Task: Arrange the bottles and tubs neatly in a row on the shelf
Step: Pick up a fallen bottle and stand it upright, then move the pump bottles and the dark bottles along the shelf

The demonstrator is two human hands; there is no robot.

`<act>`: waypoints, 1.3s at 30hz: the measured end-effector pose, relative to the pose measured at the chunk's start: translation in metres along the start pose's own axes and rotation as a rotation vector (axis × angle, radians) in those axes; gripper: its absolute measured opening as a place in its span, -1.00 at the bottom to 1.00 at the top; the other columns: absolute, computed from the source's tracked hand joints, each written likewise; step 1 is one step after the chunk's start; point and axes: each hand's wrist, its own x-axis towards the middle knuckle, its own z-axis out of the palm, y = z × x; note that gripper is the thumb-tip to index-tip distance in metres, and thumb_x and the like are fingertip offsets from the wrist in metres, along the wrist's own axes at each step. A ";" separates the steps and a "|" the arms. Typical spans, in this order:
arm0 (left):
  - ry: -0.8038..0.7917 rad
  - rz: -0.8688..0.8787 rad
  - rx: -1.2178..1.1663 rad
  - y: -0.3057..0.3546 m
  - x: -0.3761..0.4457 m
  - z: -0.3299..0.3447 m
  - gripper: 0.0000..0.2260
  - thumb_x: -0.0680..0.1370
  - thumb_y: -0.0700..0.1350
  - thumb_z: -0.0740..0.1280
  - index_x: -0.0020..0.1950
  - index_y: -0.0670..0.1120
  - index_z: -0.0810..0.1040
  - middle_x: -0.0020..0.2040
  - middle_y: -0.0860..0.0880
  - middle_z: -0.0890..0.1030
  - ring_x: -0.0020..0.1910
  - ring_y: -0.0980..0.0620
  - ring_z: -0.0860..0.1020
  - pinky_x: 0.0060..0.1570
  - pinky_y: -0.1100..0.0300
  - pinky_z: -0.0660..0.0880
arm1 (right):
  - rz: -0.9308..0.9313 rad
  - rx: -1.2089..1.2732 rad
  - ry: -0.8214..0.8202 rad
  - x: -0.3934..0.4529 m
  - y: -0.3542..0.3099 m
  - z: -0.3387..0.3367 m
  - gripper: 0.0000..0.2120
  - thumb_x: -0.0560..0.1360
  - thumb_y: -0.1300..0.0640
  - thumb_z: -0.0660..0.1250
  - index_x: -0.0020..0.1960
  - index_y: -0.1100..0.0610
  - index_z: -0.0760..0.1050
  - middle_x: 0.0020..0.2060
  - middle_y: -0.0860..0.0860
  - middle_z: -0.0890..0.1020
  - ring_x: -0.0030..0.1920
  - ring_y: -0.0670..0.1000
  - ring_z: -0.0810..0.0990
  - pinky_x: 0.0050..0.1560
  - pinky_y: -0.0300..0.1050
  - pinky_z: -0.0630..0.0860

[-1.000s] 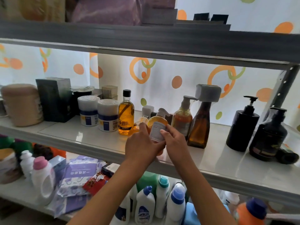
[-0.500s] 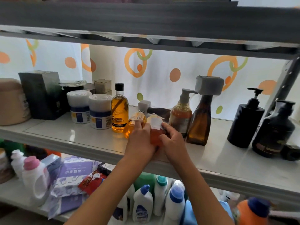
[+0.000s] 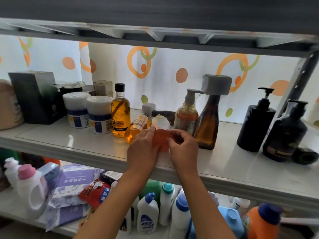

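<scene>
A: What stands around on the shelf (image 3: 224, 163)?
B: Two black pump bottles (image 3: 255, 121) right, an amber square-capped bottle (image 3: 208, 121) beside, white tubs (image 3: 99, 114) left.
A: And the orange bottle (image 3: 160, 135)?
B: Lying near the front edge, label up; left hand (image 3: 143, 152) and right hand (image 3: 184, 149) both grip it.

Two bare forearms are seen, with no sleeves in view up to the frame's lower edge. The left hand (image 3: 143, 152) and right hand (image 3: 184, 150) are ungloved. No rings, watch or bands are seen on the fingers (image 3: 149, 133) or wrists.
</scene>
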 end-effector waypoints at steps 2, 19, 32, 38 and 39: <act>0.025 -0.050 -0.001 0.000 -0.003 -0.001 -0.47 0.53 0.07 0.35 0.47 -0.03 0.36 0.32 -0.06 0.54 0.24 -0.09 0.50 0.09 0.06 0.49 | -0.023 -0.001 0.004 -0.002 -0.001 0.001 -0.81 0.46 0.24 0.43 0.00 0.00 0.61 -0.17 -0.16 0.64 -0.15 -0.23 0.63 -0.19 -0.47 0.50; 0.061 -0.049 -0.160 0.014 0.010 -0.017 -0.62 0.49 -0.07 0.42 0.31 -0.01 0.53 0.29 0.01 0.55 0.27 -0.01 0.46 0.15 0.25 0.31 | -0.006 0.054 0.013 -0.007 -0.009 0.000 -0.79 0.53 0.29 0.33 0.02 -0.02 0.53 -0.10 -0.12 0.59 -0.12 -0.20 0.58 -0.23 -0.51 0.48; 0.146 0.005 -0.528 0.085 0.037 0.004 -0.81 0.56 -0.17 0.30 0.10 0.01 0.64 0.16 0.16 0.56 0.13 0.19 0.47 0.09 0.26 0.51 | -0.038 0.134 0.326 0.035 -0.053 -0.091 -0.82 0.52 0.27 0.26 -0.07 0.11 0.63 -0.17 -0.02 0.65 -0.15 -0.04 0.58 -0.04 -0.16 0.55; 0.155 -0.098 -0.653 0.107 0.051 0.020 -0.86 0.55 -0.09 0.33 0.08 -0.01 0.61 0.08 0.12 0.58 0.04 0.16 0.50 0.00 0.36 0.49 | -0.023 -0.043 0.351 0.073 -0.028 -0.110 -0.76 0.55 0.30 0.20 -0.02 0.10 0.62 -0.04 -0.06 0.62 -0.01 -0.03 0.58 0.10 -0.12 0.55; 0.165 -0.103 -0.655 0.108 0.052 0.021 -0.86 0.55 -0.11 0.33 0.08 -0.03 0.61 0.08 0.10 0.58 0.04 0.15 0.51 0.00 0.35 0.49 | -0.024 -0.042 0.350 0.082 -0.025 -0.113 -0.76 0.56 0.30 0.20 -0.02 0.10 0.63 -0.04 -0.06 0.63 -0.01 -0.04 0.58 0.11 -0.11 0.55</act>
